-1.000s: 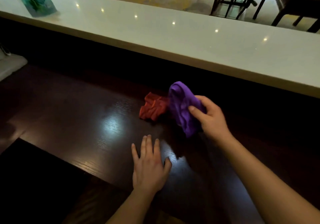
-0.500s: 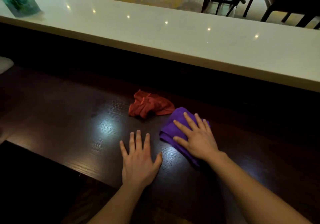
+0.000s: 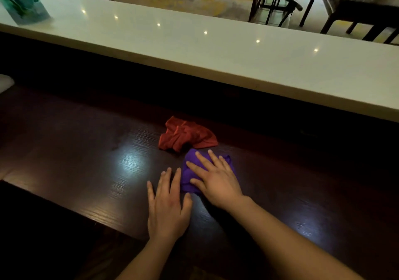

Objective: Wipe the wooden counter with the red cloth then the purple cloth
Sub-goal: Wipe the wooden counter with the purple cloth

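Observation:
The dark wooden counter (image 3: 86,160) runs across the view. A crumpled red cloth (image 3: 185,136) lies on it near the middle, untouched. Just in front of it the purple cloth (image 3: 189,176) lies bunched on the wood under my right hand (image 3: 213,180), which presses flat on it with fingers spread. My left hand (image 3: 168,204) rests flat on the bare counter right beside the purple cloth, fingers apart, holding nothing.
A raised white bar top (image 3: 216,48) runs along the far side above a dark wall. A teal patterned container (image 3: 20,1) stands on it at the far left. Dark chairs (image 3: 280,1) stand beyond. A pale object (image 3: 5,83) sits at the left edge.
My right hand brought the purple cloth down from the air onto the counter, then slid it left toward my left hand. The red cloth and left hand stayed put.

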